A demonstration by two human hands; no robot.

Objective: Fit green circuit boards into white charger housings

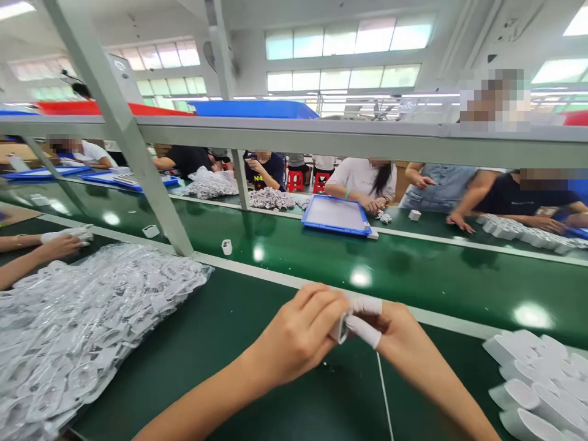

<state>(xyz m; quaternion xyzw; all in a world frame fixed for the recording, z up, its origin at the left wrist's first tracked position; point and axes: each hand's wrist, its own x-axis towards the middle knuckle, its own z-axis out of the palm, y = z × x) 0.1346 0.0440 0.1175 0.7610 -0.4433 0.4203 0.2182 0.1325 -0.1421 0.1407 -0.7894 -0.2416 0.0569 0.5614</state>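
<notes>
Plastic bag, clear and bulging, lies at the near left of the bench, stuffed with white pieces too crumpled behind the film to name. Far beyond the bag, blue crates and red crates sit on a high shelf, and a smaller bag of white pieces sits on a further stretch of green bench. Right of that smaller bag, a blue-rimmed tray holds a pale sheet. A grey metal rail crosses the view behind the bag, and tall windows line the factory hall. Seated co-workers face the bag from across the bench.

Right of the bag, a heap of white moulded pieces lies at the bench's edge. Between the bag and that heap, the left hand and right hand press close together, pinching a small white block above the bench. White finger cots cover the right hand's fingers.
</notes>
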